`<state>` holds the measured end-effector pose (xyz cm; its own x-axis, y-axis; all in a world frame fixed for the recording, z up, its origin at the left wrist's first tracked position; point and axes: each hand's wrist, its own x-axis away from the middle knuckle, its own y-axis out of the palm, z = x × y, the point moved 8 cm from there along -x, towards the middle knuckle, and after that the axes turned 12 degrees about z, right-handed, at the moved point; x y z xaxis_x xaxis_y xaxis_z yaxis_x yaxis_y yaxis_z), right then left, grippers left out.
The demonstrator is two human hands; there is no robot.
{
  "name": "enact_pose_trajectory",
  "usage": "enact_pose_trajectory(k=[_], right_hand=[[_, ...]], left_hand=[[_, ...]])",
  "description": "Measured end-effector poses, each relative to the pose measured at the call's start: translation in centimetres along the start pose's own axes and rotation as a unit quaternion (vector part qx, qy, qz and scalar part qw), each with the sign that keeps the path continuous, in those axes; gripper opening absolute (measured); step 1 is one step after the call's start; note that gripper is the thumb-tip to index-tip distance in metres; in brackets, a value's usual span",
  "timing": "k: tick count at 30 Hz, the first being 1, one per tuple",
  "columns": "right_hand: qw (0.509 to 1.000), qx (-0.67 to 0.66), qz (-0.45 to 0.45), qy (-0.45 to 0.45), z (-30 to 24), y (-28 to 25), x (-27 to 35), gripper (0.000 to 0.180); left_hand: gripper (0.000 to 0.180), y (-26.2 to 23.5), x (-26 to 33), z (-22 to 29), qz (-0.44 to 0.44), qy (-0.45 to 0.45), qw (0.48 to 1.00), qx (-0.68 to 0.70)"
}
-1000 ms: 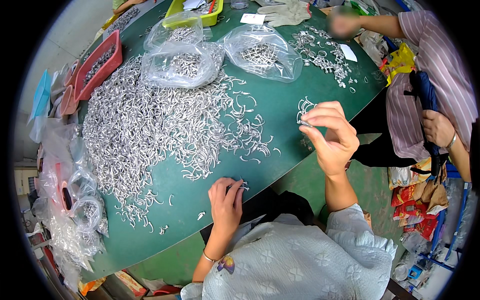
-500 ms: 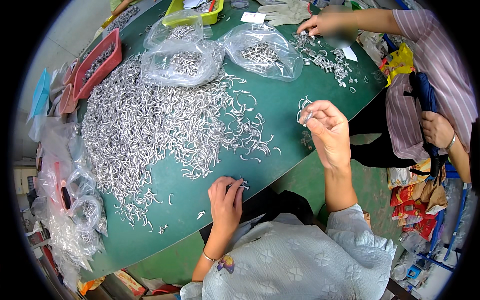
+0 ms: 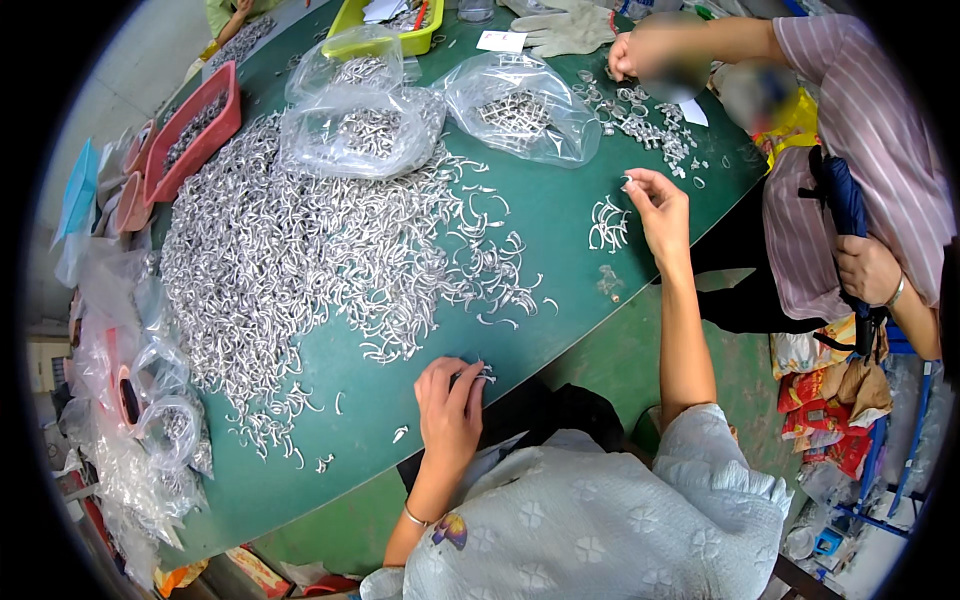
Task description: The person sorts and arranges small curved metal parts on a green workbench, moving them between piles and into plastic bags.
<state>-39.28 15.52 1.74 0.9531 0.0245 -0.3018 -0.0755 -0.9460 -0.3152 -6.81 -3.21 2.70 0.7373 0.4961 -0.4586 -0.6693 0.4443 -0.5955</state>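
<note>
My left hand (image 3: 450,412) rests near the table's front edge, fingers curled around small curved silver metal pieces (image 3: 486,374) that poke out past the fingertips. Farther right, my right hand (image 3: 664,212) is raised with thumb and forefinger pinched on a small silver metal piece (image 3: 628,181), mostly hidden by the fingers. Just left of that hand lies a small group of curved metal pieces (image 3: 606,226) on the green table (image 3: 560,260). A large heap of similar curved pieces (image 3: 290,250) spreads over the table's left and middle.
Clear plastic bags of metal parts (image 3: 370,140) stand behind the heap. At the far side are a yellow tray (image 3: 345,18) and a glove (image 3: 568,28); a red bin (image 3: 195,135) stands left. Across the right corner, a co-worker's hand (image 3: 622,58) is among small ring-like parts (image 3: 650,130).
My right hand has moved away toward the far side and turned over, revealing the small group of pieces beside it. My left hand has stayed nearly still.
</note>
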Motion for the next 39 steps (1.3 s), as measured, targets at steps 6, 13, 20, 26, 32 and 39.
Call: enact_pose_trajectory(k=[6, 13, 20, 26, 32, 39], right_hand=[[0.97, 0.206, 0.055, -0.116, -0.3, -0.5, -3.3, 0.014], [0.913, 0.294, 0.105, -0.264, -4.5, -0.3, -1.0, 0.023], [0.881, 0.121, -0.358, -0.285, -11.4, 7.4, 12.9, 0.053], [0.921, 0.018, -0.285, -0.265, -9.7, 10.6, 13.3, 0.022], [0.945, -0.05, -0.313, 0.077, -5.7, 11.3, 7.3, 0.012], [0.943, 0.129, -0.259, -0.164, -10.3, 6.8, 10.1, 0.019]], left_hand=[[0.026, 0.1, -0.1, 0.0, 0.001, 0.0, 1.0, -0.002], [0.026, 0.2, 0.0, -0.3, 0.009, -0.002, 1.0, 0.006], [0.025, 0.0, 0.1, -0.1, 0.004, -0.004, 1.0, -0.003], [0.026, 0.1, 0.2, -0.4, 0.004, -0.017, 1.0, 0.0], [0.027, -0.1, 0.3, -0.3, 0.005, -0.017, 1.0, 0.016], [0.028, 0.0, 0.5, -0.5, 0.002, -0.02, 1.0, 0.014]])
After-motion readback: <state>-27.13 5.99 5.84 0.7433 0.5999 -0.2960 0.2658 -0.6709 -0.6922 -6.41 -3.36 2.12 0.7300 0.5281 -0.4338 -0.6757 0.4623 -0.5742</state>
